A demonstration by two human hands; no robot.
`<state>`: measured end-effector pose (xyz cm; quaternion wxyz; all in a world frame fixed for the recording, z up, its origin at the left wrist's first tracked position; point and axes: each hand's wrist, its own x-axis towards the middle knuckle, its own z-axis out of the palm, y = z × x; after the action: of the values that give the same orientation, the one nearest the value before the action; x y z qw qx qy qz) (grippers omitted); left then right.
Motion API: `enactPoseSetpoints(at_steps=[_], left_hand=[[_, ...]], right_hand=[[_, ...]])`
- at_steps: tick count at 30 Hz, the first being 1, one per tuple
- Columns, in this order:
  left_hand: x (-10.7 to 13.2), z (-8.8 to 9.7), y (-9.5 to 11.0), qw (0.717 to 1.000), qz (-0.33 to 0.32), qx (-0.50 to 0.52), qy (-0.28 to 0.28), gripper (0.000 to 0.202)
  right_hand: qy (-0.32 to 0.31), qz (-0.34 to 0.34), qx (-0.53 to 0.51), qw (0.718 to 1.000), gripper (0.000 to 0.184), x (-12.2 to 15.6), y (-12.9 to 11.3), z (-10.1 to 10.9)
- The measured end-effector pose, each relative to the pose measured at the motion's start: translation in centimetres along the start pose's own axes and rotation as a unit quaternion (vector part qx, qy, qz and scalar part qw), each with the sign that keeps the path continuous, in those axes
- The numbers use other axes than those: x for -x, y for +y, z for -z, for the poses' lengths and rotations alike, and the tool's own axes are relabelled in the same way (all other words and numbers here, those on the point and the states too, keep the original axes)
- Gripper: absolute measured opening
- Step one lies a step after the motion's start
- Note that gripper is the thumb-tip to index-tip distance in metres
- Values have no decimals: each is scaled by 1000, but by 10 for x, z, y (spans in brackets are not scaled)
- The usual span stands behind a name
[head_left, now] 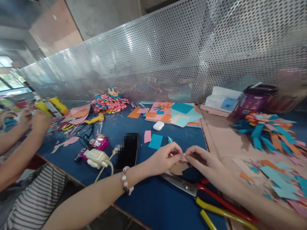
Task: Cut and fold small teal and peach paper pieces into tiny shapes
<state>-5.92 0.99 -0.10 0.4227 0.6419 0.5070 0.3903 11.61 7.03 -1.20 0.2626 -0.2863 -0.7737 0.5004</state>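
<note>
My left hand (pixel 168 157) and my right hand (pixel 203 159) meet fingertip to fingertip over the blue tabletop. Both are closed in a pinch on a small pale piece of paper, mostly hidden by the fingers. Just below them is a tan paper piece (pixel 178 167); whether it joins the pinched bit I cannot tell. Large scissors (pixel 183 186) with red and yellow handles lie under my hands, partly covered by my right forearm. Beyond my left hand are a blue paper square (pixel 155 141) and a pink paper piece (pixel 147 136).
A phone (pixel 127 151), power strip (pixel 97 156) and white earbud case (pixel 158 126) lie left of my hands. Coloured sheets (pixel 184 108) and a paper-strip heap (pixel 109 102) sit farther back. Paper scraps (pixel 275 179) spread at right. A co-worker's hands (pixel 40 123) are at left.
</note>
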Motion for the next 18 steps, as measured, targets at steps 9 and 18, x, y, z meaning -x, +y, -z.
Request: enactPoseSetpoints(at_steps=[9, 18], left_hand=[[-5, 2, -11, 993, 45, 93, 61, 31], [-6, 0, -12, 993, 48, 79, 80, 28]], right_hand=[[126, 146, 209, 959, 25, 2, 17, -5], [139, 223, 321, 910, 27, 5, 17, -9]])
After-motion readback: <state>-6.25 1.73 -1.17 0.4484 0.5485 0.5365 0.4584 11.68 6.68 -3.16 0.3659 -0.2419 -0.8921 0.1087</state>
